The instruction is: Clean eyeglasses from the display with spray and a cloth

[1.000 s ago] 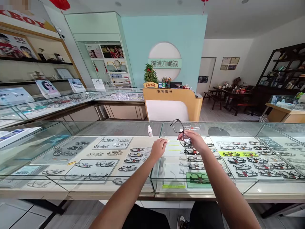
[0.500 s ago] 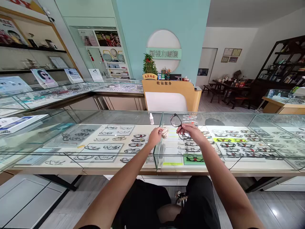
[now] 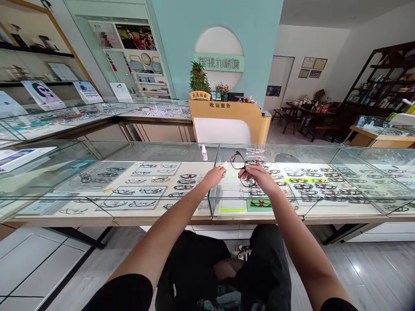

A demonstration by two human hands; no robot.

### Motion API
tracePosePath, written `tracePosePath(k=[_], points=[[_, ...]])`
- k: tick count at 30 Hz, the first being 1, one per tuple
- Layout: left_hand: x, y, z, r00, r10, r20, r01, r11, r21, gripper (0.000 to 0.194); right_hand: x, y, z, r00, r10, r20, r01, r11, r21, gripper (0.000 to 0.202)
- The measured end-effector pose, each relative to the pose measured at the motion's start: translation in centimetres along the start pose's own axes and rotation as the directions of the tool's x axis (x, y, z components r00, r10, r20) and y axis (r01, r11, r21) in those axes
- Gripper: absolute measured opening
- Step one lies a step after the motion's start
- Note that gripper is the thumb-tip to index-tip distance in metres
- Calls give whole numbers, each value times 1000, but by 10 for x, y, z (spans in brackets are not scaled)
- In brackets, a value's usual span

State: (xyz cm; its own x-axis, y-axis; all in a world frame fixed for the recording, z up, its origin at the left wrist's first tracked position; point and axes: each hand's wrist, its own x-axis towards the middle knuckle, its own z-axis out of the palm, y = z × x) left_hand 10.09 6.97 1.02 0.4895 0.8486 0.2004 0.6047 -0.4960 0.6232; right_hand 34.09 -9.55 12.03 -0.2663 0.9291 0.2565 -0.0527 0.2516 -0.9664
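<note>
Above the glass counter, my right hand (image 3: 259, 176) is closed around the middle of a dark-framed pair of eyeglasses (image 3: 237, 160), which it holds tilted, one lens above the other. My left hand (image 3: 215, 176) is closed on a pale, crumpled cloth (image 3: 223, 166), a short way left of the glasses and apart from them. Some of the cloth is hidden behind the fingers. A small white spray bottle (image 3: 204, 153) stands upright on the glass top beyond my left hand.
The glass display counter (image 3: 168, 152) spans the view, with many eyeglass frames (image 3: 259, 203) lying inside. A white box (image 3: 24, 157) rests on its left end. Beyond stands a wooden reception desk (image 3: 259, 119); another display case (image 3: 152, 110) runs along the back left.
The view has shifted, so the counter sits slightly higher. My left hand has turned a little, and the cloth shows less. My right hand still holds the eyeglasses.
</note>
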Motion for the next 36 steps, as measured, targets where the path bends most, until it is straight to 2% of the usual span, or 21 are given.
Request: tracePosePath(k=[4, 7, 10, 14, 15, 17, 19, 24, 29, 32, 36], points=[[0, 3, -3, 981, -150, -121, 112, 954, -278, 8, -8, 3, 3, 1000, -1, -15, 1, 1000, -3, 37], [-8, 11, -8, 942, -288, -174, 153, 826, -542, 15, -14, 6, 5, 999, 10, -31, -10, 1000, 14, 37], [-23, 27, -13, 920, -367, -138, 133, 622, -772, 24, -17, 9, 10, 999, 35, -39, -31, 995, 100, 35], [-57, 55, -17, 926, -370, -73, 85, 393, -916, 24, -16, 17, 23, 997, 77, -26, -72, 983, 169, 35], [-66, 63, -18, 933, -356, -50, 72, 322, -944, 23, -16, 19, 28, 996, 84, -20, -80, 982, 171, 35], [-82, 77, -18, 962, -273, 29, 50, 74, -996, 23, -17, 21, 36, 996, 87, -12, -84, 982, 172, 36], [-92, 88, -17, 979, -198, 52, 43, -53, -998, 23, -18, 23, 44, 997, 78, -12, -75, 983, 167, 36], [-102, 105, -14, 991, -129, 26, 11, -117, -993, 14, -18, 26, 57, 998, 64, 15, -66, 982, 178, 38], [-100, 112, -13, 996, -69, 56, 43, -182, -982, 20, -16, 35, 61, 994, 79, -71, -58, 964, 260, 34], [-97, 110, -14, 989, -126, 80, 52, -212, -976, 25, -17, 39, 59, 989, 97, -111, -63, 958, 279, 32], [-94, 104, -11, 973, -228, 28, -14, -179, -984, 14, -17, 42, 58, 980, 133, -148, -89, 958, 274, 34]])
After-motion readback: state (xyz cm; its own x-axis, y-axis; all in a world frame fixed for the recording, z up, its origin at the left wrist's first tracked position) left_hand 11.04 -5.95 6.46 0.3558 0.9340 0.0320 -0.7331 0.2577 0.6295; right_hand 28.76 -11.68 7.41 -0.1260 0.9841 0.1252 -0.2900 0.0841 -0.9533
